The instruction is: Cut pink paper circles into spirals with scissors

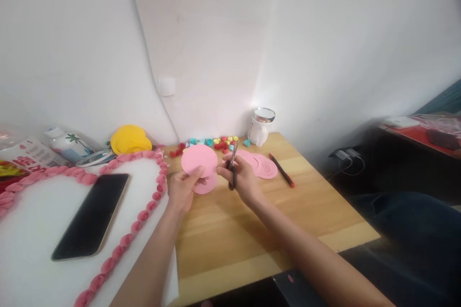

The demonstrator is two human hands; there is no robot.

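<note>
Pinched between the thumb and fingers of my left hand (184,187) is a round pink paper disc (199,158); a second pink round shows just below it. My right hand (245,180) grips a pair of scissors (232,172) with dark handles, blades pointing up and away from me. The scissors are a little to the right of the paper and apart from it. Behind my right hand, more pink paper circles (267,167) lie overlapping on the wooden table (223,235), some marked with curved lines.
A red-and-black pen (282,171) lies to the right. A white mug (258,129) and small coloured paper rolls (207,142) line the wall. At left, a white board (144,259) edged with pink petals bears a phone (92,216); yellow paper circles (130,139) and a bottle (68,144) lie behind.
</note>
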